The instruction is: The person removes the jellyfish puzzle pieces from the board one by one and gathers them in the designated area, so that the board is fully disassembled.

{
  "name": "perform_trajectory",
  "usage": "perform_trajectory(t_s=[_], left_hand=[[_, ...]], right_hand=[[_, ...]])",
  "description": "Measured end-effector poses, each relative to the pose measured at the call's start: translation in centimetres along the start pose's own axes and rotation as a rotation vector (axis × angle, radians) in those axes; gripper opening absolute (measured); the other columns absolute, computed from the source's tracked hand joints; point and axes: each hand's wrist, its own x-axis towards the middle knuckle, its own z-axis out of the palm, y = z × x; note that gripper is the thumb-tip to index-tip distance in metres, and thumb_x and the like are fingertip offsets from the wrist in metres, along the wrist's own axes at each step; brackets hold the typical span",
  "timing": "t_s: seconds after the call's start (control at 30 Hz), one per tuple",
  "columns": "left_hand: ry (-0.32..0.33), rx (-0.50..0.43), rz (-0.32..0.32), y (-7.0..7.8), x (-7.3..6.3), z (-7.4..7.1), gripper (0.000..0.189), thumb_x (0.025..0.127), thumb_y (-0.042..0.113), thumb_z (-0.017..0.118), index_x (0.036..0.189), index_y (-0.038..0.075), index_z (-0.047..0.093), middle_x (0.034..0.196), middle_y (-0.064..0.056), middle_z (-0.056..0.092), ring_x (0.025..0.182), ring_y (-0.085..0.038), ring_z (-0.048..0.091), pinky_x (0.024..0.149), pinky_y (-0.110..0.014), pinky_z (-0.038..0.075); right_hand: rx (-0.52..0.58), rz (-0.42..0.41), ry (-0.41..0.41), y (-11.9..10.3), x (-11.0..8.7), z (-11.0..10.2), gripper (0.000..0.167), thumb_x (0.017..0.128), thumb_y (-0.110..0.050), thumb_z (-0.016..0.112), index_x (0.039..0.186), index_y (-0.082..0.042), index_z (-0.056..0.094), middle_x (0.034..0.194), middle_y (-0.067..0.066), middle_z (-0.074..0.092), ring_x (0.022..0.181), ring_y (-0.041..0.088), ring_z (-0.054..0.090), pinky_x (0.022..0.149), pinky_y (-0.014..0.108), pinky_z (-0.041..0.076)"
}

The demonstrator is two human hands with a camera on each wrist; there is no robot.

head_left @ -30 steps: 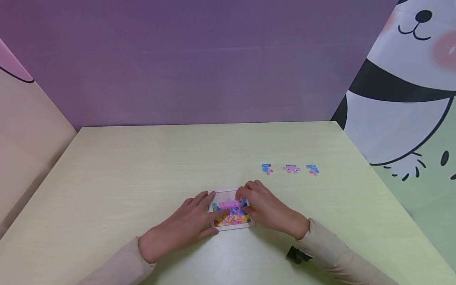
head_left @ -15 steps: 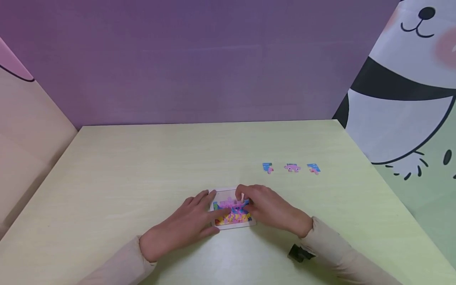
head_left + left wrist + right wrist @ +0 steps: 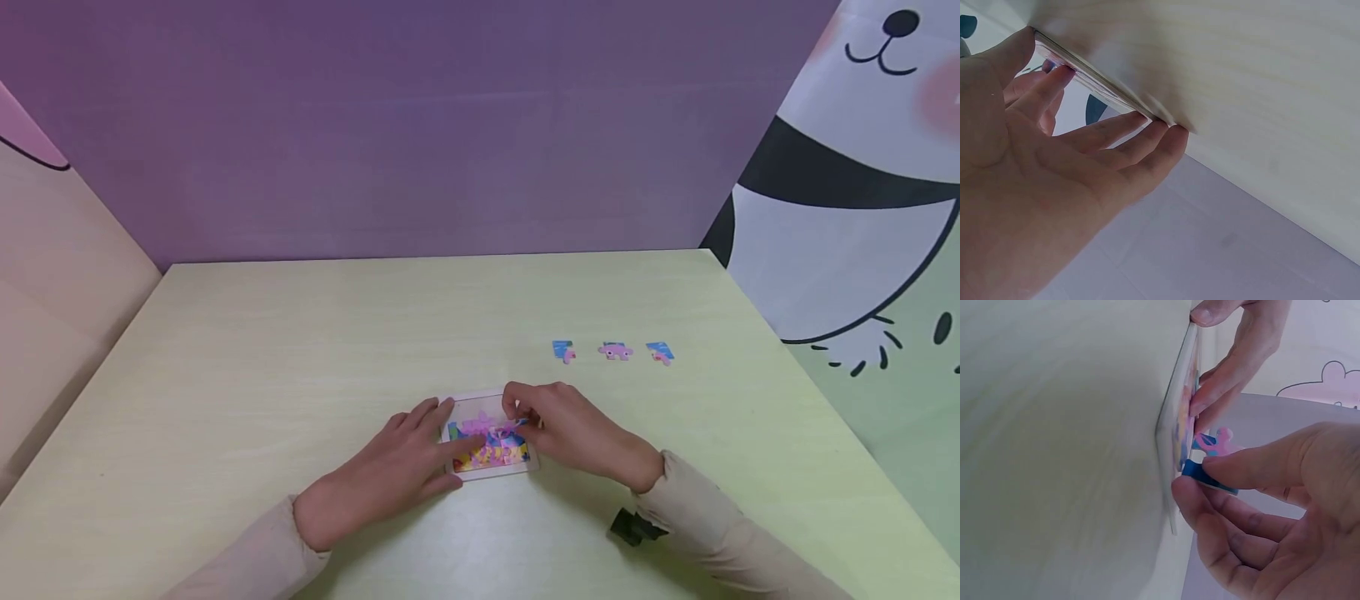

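You're pinching a puzzle piece [image 3: 1194, 469] in your right hand [image 3: 581, 433] at the right edge of the tray [image 3: 498, 474]; left hand [image 3: 386, 471] resting, fingers spread, on its left edge; loose pieces [image 3: 615, 352] lying spaced beyond.

Creased beige sleeves [image 3: 723, 529], black device [image 3: 634, 527], right cuff [image 3: 651, 483]
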Motion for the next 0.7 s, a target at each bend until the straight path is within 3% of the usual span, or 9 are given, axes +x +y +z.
perform_trajectory(t_s=[0.3,0.7], left_hand=[[-0.002,-0.001,0.0,-0.07,-0.03,0.14,0.046,0.097,0.041,0.064,0.141,0.03,0.057,0.147,-0.026,0.045,0.135,-0.041,0.042,0.098,-0.052,0.045],[-0.029,-0.012,-0.012,-0.11,0.1,0.07,0.047,0.097,0.041,0.063,0.142,0.032,0.055,0.149,-0.026,0.043,0.137,-0.042,0.039,0.1,-0.053,0.043]], right_hand=[[0.043,0.014,-0.031,-0.07,-0.14,-0.43,0.019,0.09,0.001,0.067,0.093,-0.014,0.056,0.076,-0.002,0.068,0.057,0.006,0.049,0.053,0.023,0.043],[0.037,0.017,0.035,0.36,-0.59,-0.7,0.019,0.091,0.001,0.067,0.098,-0.014,0.06,0.086,-0.002,0.07,0.075,0.006,0.063,0.067,0.025,0.053]])
